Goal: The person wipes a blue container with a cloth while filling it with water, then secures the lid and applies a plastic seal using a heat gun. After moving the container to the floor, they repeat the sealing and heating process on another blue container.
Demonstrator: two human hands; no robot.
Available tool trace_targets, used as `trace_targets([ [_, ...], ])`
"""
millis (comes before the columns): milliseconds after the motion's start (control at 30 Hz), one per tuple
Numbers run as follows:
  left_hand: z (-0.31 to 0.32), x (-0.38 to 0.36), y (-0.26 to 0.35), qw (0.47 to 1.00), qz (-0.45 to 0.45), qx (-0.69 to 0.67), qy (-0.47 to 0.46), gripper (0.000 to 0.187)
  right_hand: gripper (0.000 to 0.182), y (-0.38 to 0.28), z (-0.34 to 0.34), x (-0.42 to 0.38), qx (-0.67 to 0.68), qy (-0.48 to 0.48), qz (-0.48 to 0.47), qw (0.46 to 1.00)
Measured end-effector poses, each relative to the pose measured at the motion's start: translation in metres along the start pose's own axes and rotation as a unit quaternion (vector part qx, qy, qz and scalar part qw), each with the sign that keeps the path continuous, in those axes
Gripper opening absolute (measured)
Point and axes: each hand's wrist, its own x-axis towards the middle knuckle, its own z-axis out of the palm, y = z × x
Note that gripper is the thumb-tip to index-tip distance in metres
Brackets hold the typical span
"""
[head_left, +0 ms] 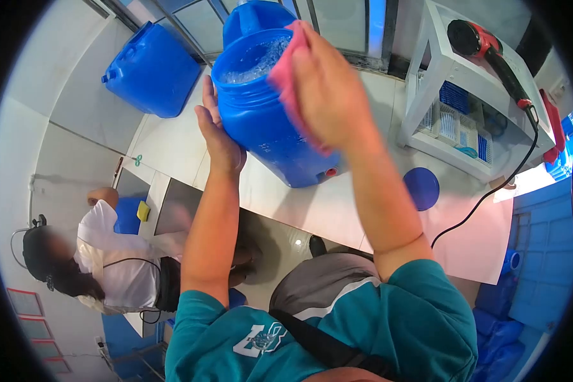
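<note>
Step in hand, as judged: wiping the outside of the large blue plastic container with a wide threaded neck [267, 140]. It is at the far side of the bench [465, 248], mouth uncovered, clear bubbly contents [261, 63] visible inside. Right hand [328, 89] grips a pink cloth [288, 83] against the neck's right side. Left hand [223, 137] is spread, palm steadying the container's left side, not closed round it. Flat dark-blue round disc [421, 189] lies to the right; cannot confirm it is the cap. Next move calls for firm left support and steady cloth contact, clear of the open mouth.
</note>
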Motion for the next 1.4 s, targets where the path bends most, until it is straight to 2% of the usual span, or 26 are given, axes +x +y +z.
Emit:
trace_targets([
  [33, 0.001, 0.000, 0.001, 1.000, 0.000, -0.001, 0.000, 0.087, 0.045, -0.003, -0.013, 0.021, 0.141, -0.089, 0.139, 0.976],
  [67, 0.003, 0.000, 0.001, 1.000, 0.014, 0.000, -0.016, 0.086, 0.041, -0.008, -0.023, 0.041, 0.275, -0.174, 0.272, 0.906],
  [133, 0.005, -0.004, -0.001, 0.999, 0.021, 0.002, -0.034, 0.085, 0.040, 0.000, -0.018, 0.071, 0.222, -0.231, 0.333, 0.887],
  [233, 0.006, -0.004, 0.000, 0.999, 0.034, 0.005, -0.025, 0.085, 0.041, -0.017, -0.023, 0.066, 0.195, -0.217, 0.354, 0.888],
  [300, 0.008, -0.003, 0.000, 0.999, 0.043, 0.009, -0.016, 0.085, 0.048, 0.009, -0.027, 0.041, 0.173, -0.231, 0.258, 0.922],
  [367, 0.008, -0.001, -0.002, 0.999, 0.041, 0.000, -0.011, 0.085, 0.054, 0.011, -0.020, -0.005, 0.012, -0.081, -0.064, 0.995],
  [467, 0.008, -0.001, -0.004, 0.999, 0.033, -0.007, -0.008, 0.086, 0.055, -0.024, -0.037, -0.048, -0.143, -0.088, -0.104, 0.980],
  [500, 0.008, -0.001, -0.004, 0.999, 0.031, -0.006, -0.007, 0.087, 0.054, -0.006, -0.033, -0.035, -0.086, -0.058, -0.155, 0.982],
  [567, 0.009, -0.001, -0.002, 0.999, 0.031, 0.006, -0.009, 0.088, 0.057, 0.031, -0.022, 0.003, 0.012, -0.100, -0.040, 0.994],
  [600, 0.009, -0.004, -0.001, 0.999, 0.029, 0.018, -0.008, 0.089, 0.059, 0.042, -0.025, 0.025, 0.135, -0.178, 0.110, 0.969],
  [633, 0.009, -0.003, -0.002, 0.999, 0.030, 0.018, -0.008, 0.089, 0.062, 0.045, -0.031, 0.041, 0.252, -0.249, 0.252, 0.901],
  [733, -0.004, 0.000, -0.003, 0.998, 0.034, 0.032, -0.038, 0.091, 0.064, 0.022, -0.025, 0.036, 0.255, -0.202, 0.274, 0.905],
  [767, -0.007, 0.001, -0.005, 0.998, 0.037, 0.039, -0.044, 0.092, 0.057, 0.022, -0.021, 0.018, 0.288, -0.153, 0.241, 0.914],
  [800, -0.008, 0.003, -0.006, 0.997, 0.039, 0.046, -0.049, 0.093, 0.056, 0.021, -0.018, -0.001, 0.166, -0.100, 0.060, 0.979],
  [833, -0.007, 0.003, -0.006, 0.998, 0.018, 0.044, -0.036, 0.096, 0.055, 0.017, -0.015, -0.019, 0.038, -0.039, -0.124, 0.991],
  [867, -0.006, 0.002, -0.006, 0.998, 0.022, 0.042, -0.031, 0.096, 0.055, 0.008, -0.009, -0.038, 0.039, -0.044, -0.128, 0.990],
  [900, -0.005, 0.001, -0.005, 0.999, 0.011, 0.014, -0.037, 0.099, 0.052, -0.005, 0.002, -0.055, -0.140, 0.002, -0.180, 0.974],
  [967, -0.008, -0.002, 0.002, 0.997, -0.032, -0.053, -0.056, 0.103, 0.049, -0.022, 0.023, -0.063, -0.314, 0.050, -0.218, 0.923],
  [1000, -0.014, 0.002, 0.002, 0.997, -0.030, -0.052, -0.056, 0.103, 0.049, -0.028, 0.030, -0.056, -0.338, -0.025, -0.291, 0.895],
  [1033, -0.024, 0.005, 0.000, 0.912, -0.038, -0.332, -0.236, 0.109, 0.048, -0.034, 0.037, -0.050, -0.348, -0.103, -0.361, 0.859],
  [1067, -0.035, 0.008, -0.001, 0.721, -0.043, -0.572, -0.389, 0.114, 0.047, -0.042, 0.048, -0.041, -0.369, -0.146, -0.398, 0.827],
  [1133, -0.045, 0.011, 0.010, 0.741, -0.066, -0.588, -0.318, 0.115, 0.045, -0.058, 0.067, -0.018, -0.426, -0.212, -0.403, 0.782],
  [1167, -0.041, 0.012, 0.022, 0.908, -0.077, -0.368, -0.187, 0.114, 0.044, -0.068, 0.078, -0.005, -0.454, -0.273, -0.381, 0.758],
  [1200, -0.040, 0.010, 0.032, 0.989, -0.085, -0.113, -0.037, 0.113, 0.043, -0.077, 0.088, 0.005, -0.477, -0.349, -0.342, 0.731],
  [1267, -0.049, 0.032, 0.039, 0.993, -0.085, -0.079, -0.032, 0.113, 0.040, -0.078, 0.102, 0.005, -0.470, -0.454, -0.243, 0.717],
  [1400, -0.055, 0.072, 0.046, 0.995, -0.074, -0.049, -0.034, 0.114, 0.036, -0.037, 0.102, -0.072, -0.265, -0.452, 0.101, 0.846],
])
